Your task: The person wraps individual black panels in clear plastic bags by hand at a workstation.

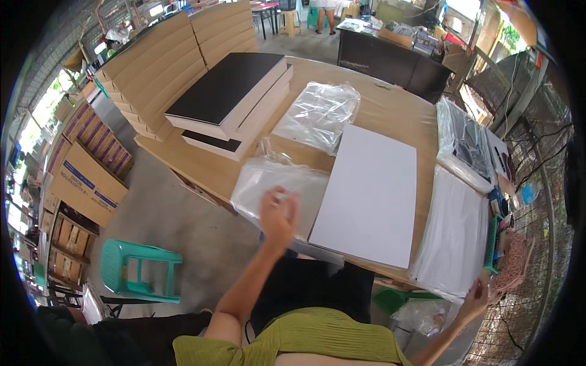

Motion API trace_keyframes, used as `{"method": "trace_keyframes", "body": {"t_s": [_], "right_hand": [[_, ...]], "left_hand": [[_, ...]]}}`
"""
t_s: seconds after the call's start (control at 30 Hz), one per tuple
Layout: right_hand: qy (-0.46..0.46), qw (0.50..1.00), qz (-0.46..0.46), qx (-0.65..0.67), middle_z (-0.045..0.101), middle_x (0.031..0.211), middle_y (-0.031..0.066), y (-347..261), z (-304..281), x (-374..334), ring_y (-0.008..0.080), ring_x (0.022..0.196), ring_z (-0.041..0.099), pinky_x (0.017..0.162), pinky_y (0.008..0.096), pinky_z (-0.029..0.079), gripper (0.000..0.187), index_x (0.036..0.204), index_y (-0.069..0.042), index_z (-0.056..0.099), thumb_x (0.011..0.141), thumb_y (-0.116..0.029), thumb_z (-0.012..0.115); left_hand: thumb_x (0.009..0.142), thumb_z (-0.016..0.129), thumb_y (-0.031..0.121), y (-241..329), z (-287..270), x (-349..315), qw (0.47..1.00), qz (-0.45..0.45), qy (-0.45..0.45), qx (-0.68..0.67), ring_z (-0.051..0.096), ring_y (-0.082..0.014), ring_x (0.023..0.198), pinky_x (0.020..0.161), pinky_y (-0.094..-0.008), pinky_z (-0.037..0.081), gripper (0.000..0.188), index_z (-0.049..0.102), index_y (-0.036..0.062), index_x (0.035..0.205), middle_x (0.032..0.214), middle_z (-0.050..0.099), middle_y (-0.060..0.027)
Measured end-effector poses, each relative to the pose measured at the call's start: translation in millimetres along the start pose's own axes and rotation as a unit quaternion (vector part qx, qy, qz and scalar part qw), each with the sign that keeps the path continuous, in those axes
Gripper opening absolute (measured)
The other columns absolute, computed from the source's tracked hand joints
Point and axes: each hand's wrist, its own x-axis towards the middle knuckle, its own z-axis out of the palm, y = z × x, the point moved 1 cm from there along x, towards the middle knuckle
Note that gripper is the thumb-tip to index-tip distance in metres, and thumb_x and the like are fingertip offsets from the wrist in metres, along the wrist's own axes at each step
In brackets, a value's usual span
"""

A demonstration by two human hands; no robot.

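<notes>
My left hand (279, 213) is over a pile of clear plastic bags (250, 186) near the table's front edge. Its fingers look bent, but motion smears them. To its right lies a large white sheet or board stack (372, 195), partly on the bags. Farther right is a long pile of clear plastic sleeves (448, 232). My right hand (475, 299) is at this pile's near right corner; its grip is too small to make out. Another crinkled clear plastic packet (323, 116) lies behind the white stack.
Thick black-topped white stacks (229, 91) stand at the table's left, beside tall piles of flat brown cartons (155, 70). Wrapped black items (464, 140) lie at the right edge, near a green basket (492, 244). A green stool (140, 268) is on the floor; a person (325, 15) stands far back.
</notes>
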Motion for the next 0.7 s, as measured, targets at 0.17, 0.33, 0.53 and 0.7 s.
{"method": "trace_keyframes", "body": {"t_s": [0.17,0.33,0.53,0.7], "right_hand": [[-0.139,0.957,-0.145,0.211,0.065,0.075,0.0047,-158.8,87.9,-12.9,0.0084,0.06,0.054,0.051,0.0231,0.044,0.011,0.095,0.0,0.069,0.085,0.0,0.065],[-0.289,0.86,-0.303,0.293,0.065,0.072,0.0082,-304.4,123.8,-62.7,0.0175,0.059,0.059,0.054,0.0281,0.047,0.012,0.087,-0.004,0.07,0.077,0.002,0.07],[-0.393,0.745,-0.447,0.302,0.063,0.087,0.0083,-371.0,204.0,-95.3,0.0273,0.086,0.062,0.071,0.0381,0.05,0.014,0.085,-0.009,0.068,0.073,-0.007,0.073],[-0.449,0.685,-0.435,0.374,0.066,0.095,0.0084,-405.3,284.8,-130.7,0.0261,0.094,0.061,0.077,0.036,0.05,0.017,0.088,-0.009,0.067,0.073,-0.008,0.075]], "left_hand": [[0.077,0.071,0.013,-119.7,-29.2,16.9,0.954,-0.072,0.026,0.289,0.051,-0.0296,0.1,0.083,-0.0423,0.041,0.01,0.072,0.0122,0.086,0.119,0.051,-0.0043],[0.065,0.079,0.009,-95.7,-51.0,33.1,0.979,-0.129,-0.042,0.153,0.049,-0.0317,0.111,0.089,-0.0449,0.04,0.016,0.066,0.009,0.076,0.115,0.056,-0.0064],[0.063,0.079,0.004,-63.8,-76.4,62.0,0.996,0.0,-0.076,0.04,0.055,-0.0296,0.103,0.086,-0.0418,0.043,0.022,0.06,0.0046,0.074,0.093,0.062,-0.0125],[0.073,0.073,-0.005,-96.9,-76.1,79.3,0.92,-0.158,-0.266,-0.241,0.063,-0.0157,0.09,0.074,-0.0298,0.048,0.027,0.055,0.0037,0.091,0.089,0.063,-0.0079]]}}
